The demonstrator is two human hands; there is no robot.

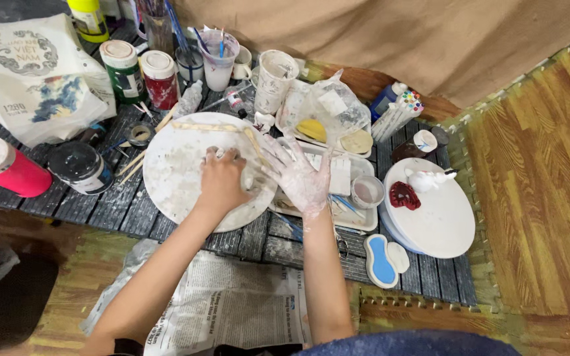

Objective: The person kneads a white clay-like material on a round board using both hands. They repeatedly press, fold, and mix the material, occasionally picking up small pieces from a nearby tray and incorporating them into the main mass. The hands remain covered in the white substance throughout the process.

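Observation:
My left hand (222,179) rests palm down on a round white board (169,171), fingers bent at its middle; what lies under the palm is hidden. Beside it, my right hand (299,177), smeared with white, is spread flat with fingers apart over the board's right edge and a white tray (357,225). A small white lump (253,178) shows between the two hands. A thin cream strip of clay (212,126) curves along the board's far edge.
A white turntable (446,221) at right carries a white figurine (427,178) and a dark red piece (404,196). Paint jars (159,79), cups of brushes (219,59), a red can (8,170), a black jar (80,168) and a paper bag (37,79) crowd the slatted table. Newspaper (232,303) lies below.

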